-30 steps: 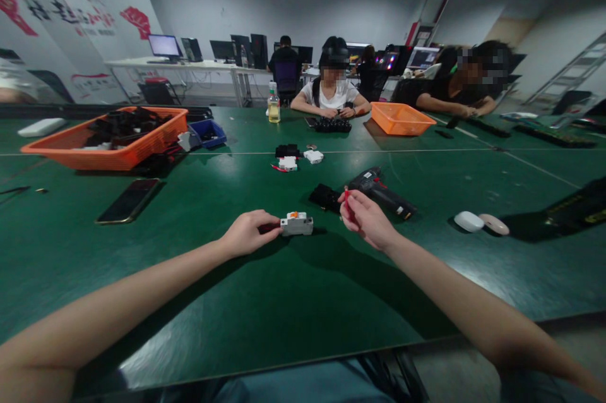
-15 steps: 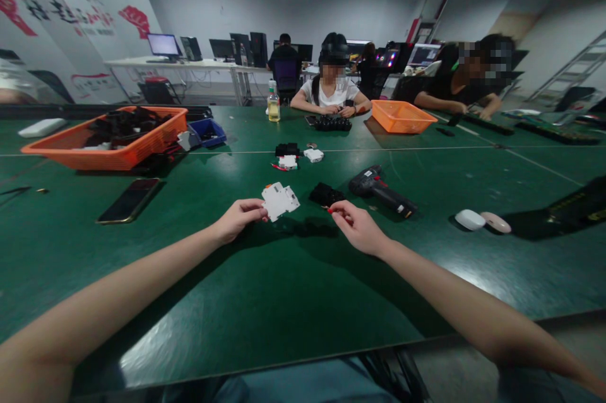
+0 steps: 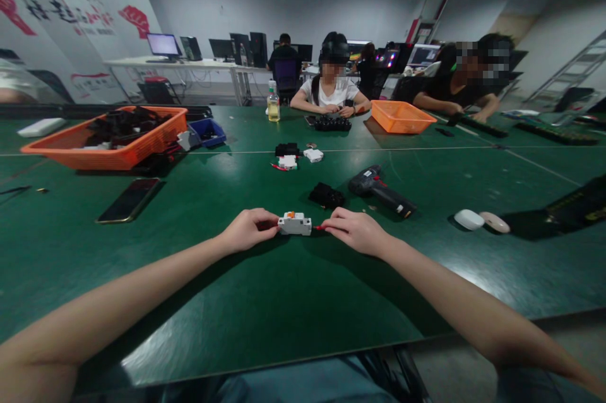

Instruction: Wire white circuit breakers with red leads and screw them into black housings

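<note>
A white circuit breaker (image 3: 296, 227) with an orange lever is held low over the green table (image 3: 265, 314), its lever side up. My left hand (image 3: 250, 228) grips it by its left end, thumb and fingers closed. Between the pinched fingertips of my right hand (image 3: 356, 231) is a short red wire (image 3: 319, 227), pointing at the breaker's right end. Whether its tip touches or enters the breaker I cannot tell. Just beyond my right hand lies a black part (image 3: 326, 195), and a black cordless screwdriver (image 3: 381, 191) rests to its right.
Farther off lie white breakers (image 3: 287, 162) and a black piece. At left are a phone (image 3: 131, 199), a full orange basket (image 3: 106, 158) and a blue bin (image 3: 208, 132). An orange basket (image 3: 402, 117) and a bottle (image 3: 273, 106) stand near a person (image 3: 331, 90) opposite.
My left hand has turned the breaker from its flat side to lever-up and lowered it slightly. My right hand has moved down and nearer, bringing the red wire level with the breaker's right end.
</note>
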Available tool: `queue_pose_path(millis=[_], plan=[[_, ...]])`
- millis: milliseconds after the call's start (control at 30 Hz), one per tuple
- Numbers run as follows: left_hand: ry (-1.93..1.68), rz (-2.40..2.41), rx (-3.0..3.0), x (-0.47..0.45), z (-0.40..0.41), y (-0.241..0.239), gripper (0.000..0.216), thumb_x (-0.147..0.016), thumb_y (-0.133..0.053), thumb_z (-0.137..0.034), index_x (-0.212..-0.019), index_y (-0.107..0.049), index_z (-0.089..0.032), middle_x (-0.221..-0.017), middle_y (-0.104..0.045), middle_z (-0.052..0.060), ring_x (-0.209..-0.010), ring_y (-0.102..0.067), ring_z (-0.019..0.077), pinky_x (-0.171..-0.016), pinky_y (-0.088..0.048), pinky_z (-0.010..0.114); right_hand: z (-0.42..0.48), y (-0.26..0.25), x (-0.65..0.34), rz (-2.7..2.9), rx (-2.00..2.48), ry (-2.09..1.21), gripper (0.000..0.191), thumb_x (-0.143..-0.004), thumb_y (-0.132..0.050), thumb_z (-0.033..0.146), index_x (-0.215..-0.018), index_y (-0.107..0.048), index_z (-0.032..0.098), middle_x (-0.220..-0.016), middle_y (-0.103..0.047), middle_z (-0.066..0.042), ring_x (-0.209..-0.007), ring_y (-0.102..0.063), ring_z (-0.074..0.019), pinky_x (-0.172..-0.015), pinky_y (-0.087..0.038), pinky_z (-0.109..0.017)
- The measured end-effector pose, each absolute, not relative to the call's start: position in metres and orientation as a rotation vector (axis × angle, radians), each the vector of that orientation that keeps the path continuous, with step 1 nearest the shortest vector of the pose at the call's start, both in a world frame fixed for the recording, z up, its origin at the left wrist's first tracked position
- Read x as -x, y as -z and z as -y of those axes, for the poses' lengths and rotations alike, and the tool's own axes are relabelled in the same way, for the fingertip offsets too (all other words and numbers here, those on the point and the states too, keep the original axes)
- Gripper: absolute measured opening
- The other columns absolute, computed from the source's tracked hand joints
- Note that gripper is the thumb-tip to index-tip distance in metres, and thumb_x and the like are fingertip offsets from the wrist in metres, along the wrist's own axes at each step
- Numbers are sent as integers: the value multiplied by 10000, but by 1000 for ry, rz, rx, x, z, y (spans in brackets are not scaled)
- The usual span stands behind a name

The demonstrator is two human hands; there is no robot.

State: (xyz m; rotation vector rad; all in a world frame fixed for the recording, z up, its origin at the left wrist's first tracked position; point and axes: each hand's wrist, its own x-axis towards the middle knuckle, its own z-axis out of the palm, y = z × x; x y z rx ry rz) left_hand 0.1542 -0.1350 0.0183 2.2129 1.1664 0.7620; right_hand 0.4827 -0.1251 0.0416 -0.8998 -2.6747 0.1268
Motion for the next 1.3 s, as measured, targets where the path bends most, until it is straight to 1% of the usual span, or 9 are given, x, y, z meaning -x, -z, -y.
queue_pose_path(millis=[167,333,667,1000,1200,1300], plan=[[-757,-1183,-2462,-155,137,-19,261,-890,-600,-368,-1061,-727,-219,-917,-722,43,-812,-631,154,-748,-489,271,127,-41,-480,2685,924,-73,294,-1013,-473,346,-1132,-717,232,-1021,-660,-62,-754,-619,-152,-568,-410,-270],[-753,-1171,-2481,-154,137,-19,257,-903,-585,-369,-1064,-718,-221,-928,-721,42,-824,-635,159,-739,-484,270,129,-44,-479,2701,977,-34,301,-1013,-465,354,-1124,-721,241,-1021,-662,-64,-732,-606,-151,-548,-378,-270],[-734,-1205,-2512,-155,138,-19,269,-915,-576,-373,-1084,-715,-217,-926,-720,46,-821,-633,160,-732,-476,263,131,-46,-476,2760,946,74,318,-1021,-443,340,-1099,-725,217,-989,-665,-69,-724,-588,-155,-539,-331,-280],[-704,-1190,-2557,-157,140,-23,283,-929,-554,-378,-1102,-712,-220,-905,-711,51,-810,-626,160,-711,-467,259,134,-45,-470,2757,929,86,313,-1023,-435,326,-1089,-709,192,-997,-661,-79,-741,-593,-161,-550,-373,-279],[-715,-1188,-2592,-157,139,-20,279,-935,-541,-386,-1078,-710,-216,-892,-711,51,-794,-620,160,-701,-453,268,130,-35,-467,2698,939,45,309,-1025,-429,315,-1114,-698,192,-1007,-646,-92,-789,-608,-174,-630,-446,-287],[-741,-1194,-2673,-157,140,-21,256,-922,-553,-373,-1041,-715,-214,-878,-716,51,-801,-620,171,-743,-433,302,126,-31,-466,2655,944,-17,284,-1014,-458,320,-1121,-695,204,-1004,-644,-87,-815,-616,-186,-667,-475,-302]])
